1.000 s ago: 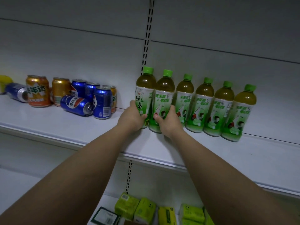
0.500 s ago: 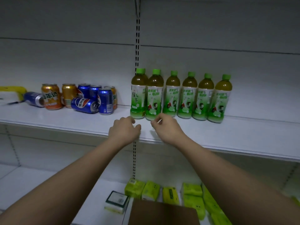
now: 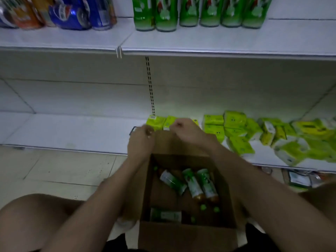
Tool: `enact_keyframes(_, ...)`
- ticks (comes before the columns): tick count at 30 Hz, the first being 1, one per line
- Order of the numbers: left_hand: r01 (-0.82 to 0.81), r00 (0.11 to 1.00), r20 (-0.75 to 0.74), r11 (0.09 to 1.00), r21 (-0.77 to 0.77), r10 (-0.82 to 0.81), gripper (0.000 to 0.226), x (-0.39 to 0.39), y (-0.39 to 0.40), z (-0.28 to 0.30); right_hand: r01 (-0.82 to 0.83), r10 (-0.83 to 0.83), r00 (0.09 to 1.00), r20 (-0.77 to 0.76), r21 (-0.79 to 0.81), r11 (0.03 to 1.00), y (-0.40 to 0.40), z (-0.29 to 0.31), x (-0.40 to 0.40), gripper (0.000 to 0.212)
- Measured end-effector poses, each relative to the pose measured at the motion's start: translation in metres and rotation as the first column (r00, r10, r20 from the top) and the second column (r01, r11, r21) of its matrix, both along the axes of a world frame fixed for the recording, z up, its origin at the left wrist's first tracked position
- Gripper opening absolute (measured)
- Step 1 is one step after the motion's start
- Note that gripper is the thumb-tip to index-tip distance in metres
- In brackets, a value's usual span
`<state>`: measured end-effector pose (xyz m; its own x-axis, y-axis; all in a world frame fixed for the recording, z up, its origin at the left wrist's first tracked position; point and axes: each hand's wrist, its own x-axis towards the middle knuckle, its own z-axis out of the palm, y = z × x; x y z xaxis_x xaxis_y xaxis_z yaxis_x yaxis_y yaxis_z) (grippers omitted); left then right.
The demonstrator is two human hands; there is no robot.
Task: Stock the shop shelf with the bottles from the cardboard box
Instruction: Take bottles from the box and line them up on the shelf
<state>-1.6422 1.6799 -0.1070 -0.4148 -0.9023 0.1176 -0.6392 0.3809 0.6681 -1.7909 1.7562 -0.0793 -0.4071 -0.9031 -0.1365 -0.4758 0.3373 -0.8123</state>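
An open cardboard box (image 3: 181,235) sits low in front of me, with several green-labelled tea bottles (image 3: 192,182) lying loose inside it. My left hand (image 3: 141,142) and my right hand (image 3: 187,132) hover over the box's far flap, fingers curled, with nothing in them. On the upper shelf (image 3: 200,42) a row of several matching bottles (image 3: 200,13) stands upright. Only their lower halves show at the top edge of the view.
Drink cans (image 3: 69,15), some upright and some lying, crowd the upper shelf's left part. Yellow-green tissue packs (image 3: 234,128) are heaped on the lower shelf (image 3: 72,131) to the right. Tiled floor (image 3: 54,170) lies left of the box. My bent knee (image 3: 36,215) is at bottom left.
Both hands let go of the two leftmost shelf bottles and dropped to the box. The view tilted down from the upper shelf to the box.
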Motion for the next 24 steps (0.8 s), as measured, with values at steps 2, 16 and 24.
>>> enact_keyframes(2,0.022,0.993,0.112,0.989,0.144,-0.038,0.018,0.0,0.021,-0.048,0.017,-0.026,0.997,0.078,0.116,0.993,0.013,-0.05,0.005,0.023)
enact_keyframes(16,0.144,0.659,0.518,0.768,0.624,-0.545,0.05,0.025,0.072,-0.232,0.107,-0.309,0.921,0.237,0.609,0.786,0.13,-0.267,-0.028,0.03)
enact_keyframes(24,0.154,0.56,0.509,0.686,0.711,-0.654,0.06,0.008,0.071,-0.282,0.124,-0.229,0.967,0.114,0.575,0.809,0.103,-0.322,-0.029,0.042)
